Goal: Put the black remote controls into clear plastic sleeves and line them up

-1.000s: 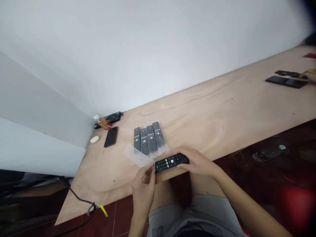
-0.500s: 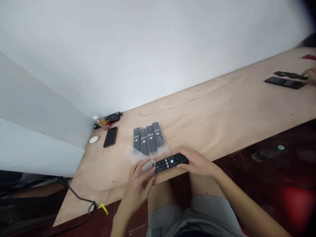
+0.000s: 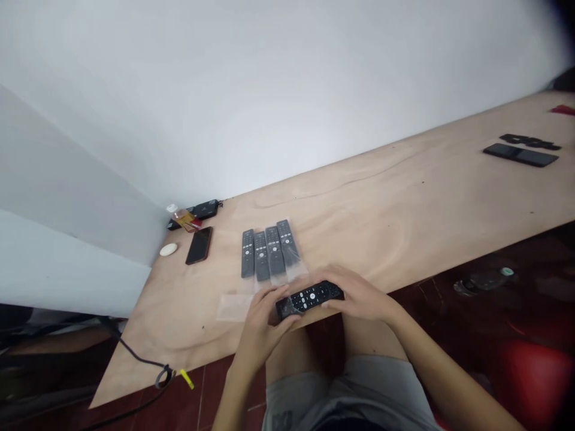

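Observation:
My hands hold a black TV remote control [image 3: 309, 298] above the near edge of the plywood table [image 3: 359, 203]. My left hand [image 3: 263, 326] grips its left end and covers part of the buttons. My right hand [image 3: 359, 293] wraps around its right end. A clear plastic sleeve [image 3: 233, 307] lies flat on the wood just left of my left hand. Beyond my hands, several slim dark remotes [image 3: 265, 251] lie side by side, their lower ends in clear plastic.
Near the wall corner are a black smartphone [image 3: 199, 245], a white oval object [image 3: 168, 249], a small bottle [image 3: 179, 215] and a black device [image 3: 205, 209]. Two dark remotes [image 3: 521, 154] and a red item [image 3: 562, 109] lie far right. A black cable [image 3: 135, 353] hangs off the left.
My left hand has moved onto the remote and gripped it. The plastic sleeve now lies flat and apart from it. Another person's hand at the far right has gone from view.

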`<move>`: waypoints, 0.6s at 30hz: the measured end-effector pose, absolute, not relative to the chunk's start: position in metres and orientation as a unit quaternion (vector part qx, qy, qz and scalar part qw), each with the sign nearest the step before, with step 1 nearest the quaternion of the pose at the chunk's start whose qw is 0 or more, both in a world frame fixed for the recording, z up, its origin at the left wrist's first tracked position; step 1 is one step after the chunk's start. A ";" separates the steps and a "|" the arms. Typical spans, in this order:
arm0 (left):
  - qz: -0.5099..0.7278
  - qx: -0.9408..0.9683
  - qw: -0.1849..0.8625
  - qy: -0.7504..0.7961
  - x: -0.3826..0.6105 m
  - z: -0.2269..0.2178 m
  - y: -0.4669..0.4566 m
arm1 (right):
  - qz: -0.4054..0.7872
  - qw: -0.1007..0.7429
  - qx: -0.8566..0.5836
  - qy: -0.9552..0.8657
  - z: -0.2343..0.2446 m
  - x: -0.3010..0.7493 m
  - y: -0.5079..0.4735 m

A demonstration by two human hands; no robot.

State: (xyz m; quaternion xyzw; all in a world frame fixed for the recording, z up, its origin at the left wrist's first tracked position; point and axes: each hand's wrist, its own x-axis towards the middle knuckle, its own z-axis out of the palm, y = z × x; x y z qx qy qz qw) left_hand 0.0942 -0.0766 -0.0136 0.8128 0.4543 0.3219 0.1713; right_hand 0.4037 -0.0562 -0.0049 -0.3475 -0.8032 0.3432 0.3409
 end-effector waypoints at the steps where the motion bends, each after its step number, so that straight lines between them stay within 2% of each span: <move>1: 0.327 0.811 0.171 0.453 0.100 -0.015 -0.076 | 0.343 0.337 -0.349 -0.804 -0.004 0.403 -0.056; 8: 0.301 0.822 0.164 0.454 0.108 -0.004 -0.070 | 0.289 0.314 -0.422 -0.800 -0.009 0.400 -0.057; 12: 0.268 0.828 0.167 0.464 0.090 0.000 -0.075 | 0.279 0.365 -0.472 -0.753 -0.015 0.407 -0.064; 18: 0.283 0.832 0.157 0.451 0.104 -0.007 -0.080 | 0.325 0.410 -0.481 -0.704 -0.014 0.397 -0.080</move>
